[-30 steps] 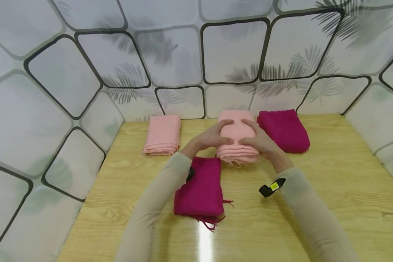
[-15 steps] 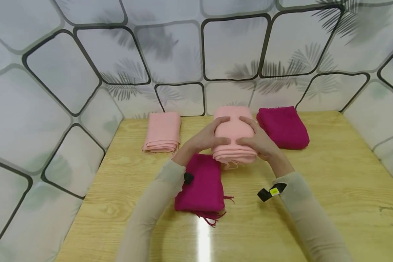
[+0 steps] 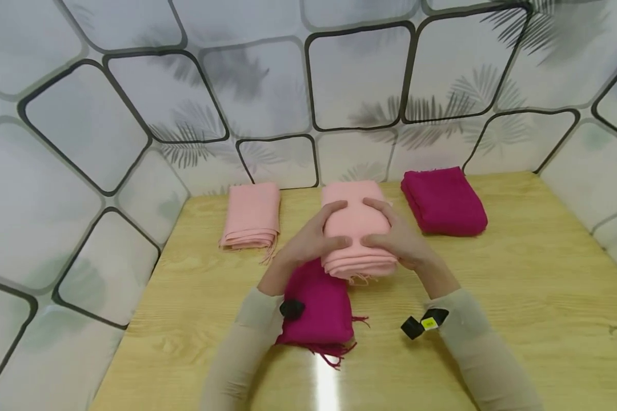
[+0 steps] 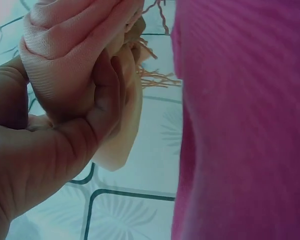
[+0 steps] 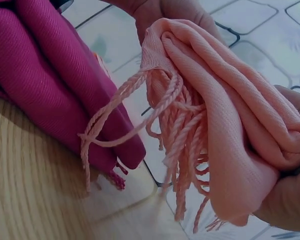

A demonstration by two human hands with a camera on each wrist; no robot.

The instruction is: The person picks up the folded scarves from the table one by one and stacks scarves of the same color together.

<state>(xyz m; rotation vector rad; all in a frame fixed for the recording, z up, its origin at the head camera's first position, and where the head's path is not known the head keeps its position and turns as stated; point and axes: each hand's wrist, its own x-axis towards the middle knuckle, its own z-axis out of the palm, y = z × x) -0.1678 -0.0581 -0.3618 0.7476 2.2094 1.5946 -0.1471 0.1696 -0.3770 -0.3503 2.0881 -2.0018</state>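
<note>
Both hands grip a folded pink scarf (image 3: 357,228) from its two sides, thumbs on its near top. The left hand (image 3: 311,237) curls round the left side, and in the left wrist view its fingers reach under the pink folds (image 4: 65,65). On the opposite side the right hand (image 3: 398,237) holds the scarf's edge. Twisted pink fringe (image 5: 182,145) hangs from the end facing the person. Beneath the left forearm lies a folded magenta scarf (image 3: 321,308) with fringe at its near end; the pink scarf overlaps its far end in the head view.
A second folded pink scarf (image 3: 252,214) lies at the back left of the wooden table (image 3: 535,274). At the back right is another folded magenta scarf (image 3: 444,202). Patterned fabric walls (image 3: 360,74) stand behind and on both sides.
Both hands have brought the pink scarf toward the person and slightly left, away from the back magenta scarf and over the far end of the front one. The other scarves stay put.
</note>
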